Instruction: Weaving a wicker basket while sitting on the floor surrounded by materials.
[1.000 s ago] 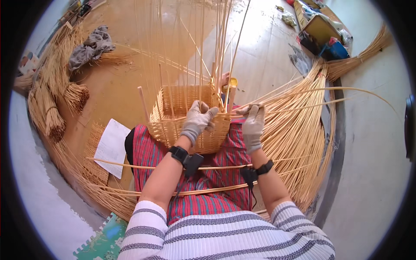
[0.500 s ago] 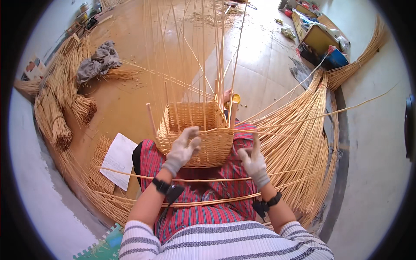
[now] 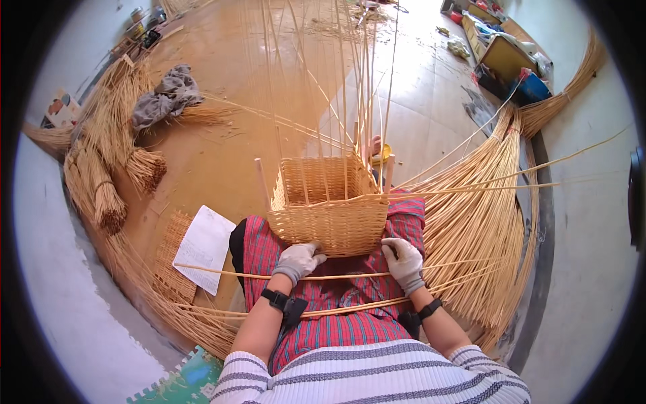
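Observation:
A square woven wicker basket (image 3: pixel 326 222), with long upright rods and thicker corner stakes, rests on my lap on red striped cloth (image 3: pixel 397 296). My gloved left hand (image 3: pixel 299 262) curls at the basket's bottom left edge, fingertips partly hidden against it. My gloved right hand (image 3: pixel 404 264) is at the bottom right corner, fingers bent against it. Loose canes (image 3: pixel 350 275) cross my lap below both hands. Long strands stick out rightward from the basket's rim.
Large cane bundles (image 3: pixel 471 242) fan out at right; more bundles (image 3: pixel 108 202) lie left with grey cloth (image 3: pixel 165 97). A white paper (image 3: pixel 202 249) rests on a woven mat. Behind the basket are a yellow container (image 3: pixel 382 149) and a partly visible foot. A cluttered box (image 3: pixel 501 57) stands back right.
Both my hands have left the basket's rim and moved down to its bottom edge. The basket now sits further right in the view and slightly tipped.

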